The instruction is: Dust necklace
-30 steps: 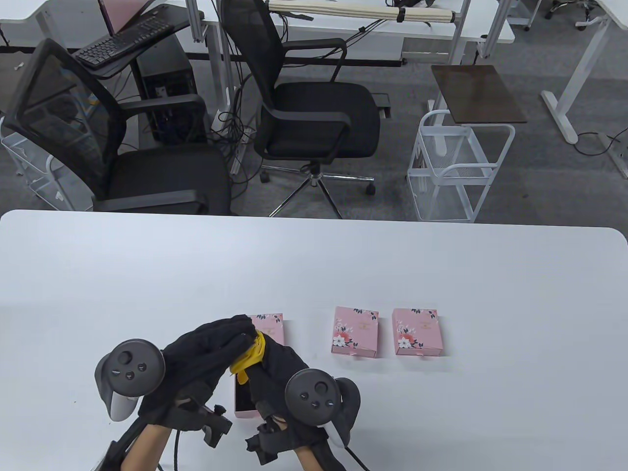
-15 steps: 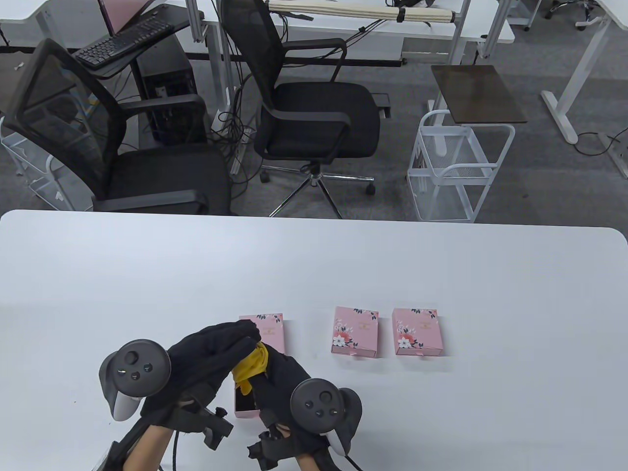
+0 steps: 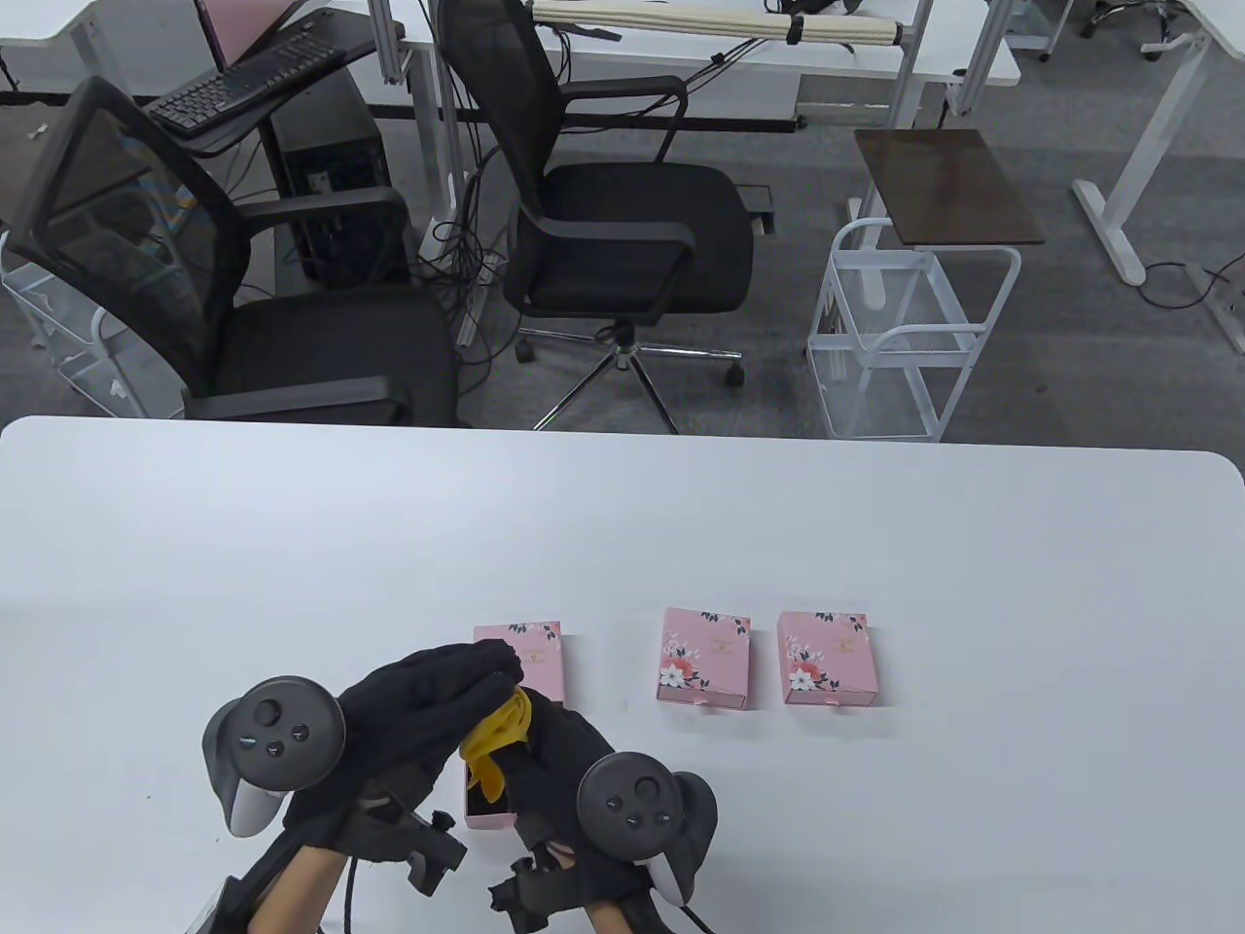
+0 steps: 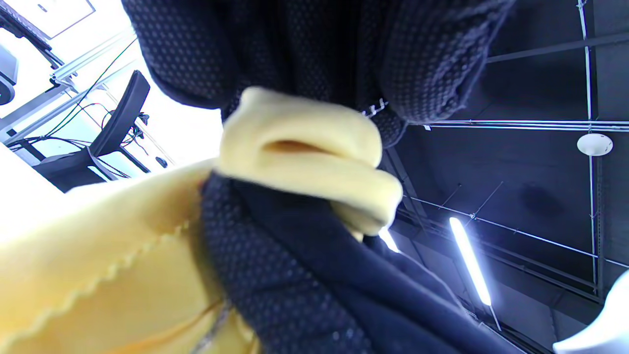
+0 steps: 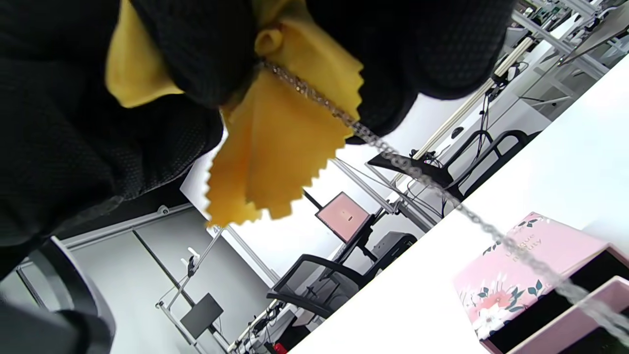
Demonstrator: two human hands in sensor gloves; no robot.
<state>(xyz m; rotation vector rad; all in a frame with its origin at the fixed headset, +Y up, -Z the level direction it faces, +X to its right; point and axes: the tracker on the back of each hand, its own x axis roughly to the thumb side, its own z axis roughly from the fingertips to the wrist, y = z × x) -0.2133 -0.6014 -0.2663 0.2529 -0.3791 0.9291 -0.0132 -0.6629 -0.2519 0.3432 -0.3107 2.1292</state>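
**A:** So we've got the necklace (image 5: 393,152) running through the yellow cloth (image 3: 496,739), right hand (image 3: 550,754) pinching cloth and chain together, the rest of it trailing down into the open pink box (image 3: 486,812) below.

**B:** Yeah, and our left hand (image 3: 428,696) lies over the cloth from above. We can't tell if those fingers actually pinch the chain or just rest there.

**A:** Our worry: pull too fast and the thin links probably snag on the cloth's zigzag edge or kink.

**B:** Or the dangling end drags the drawer off the table (image 3: 875,545).
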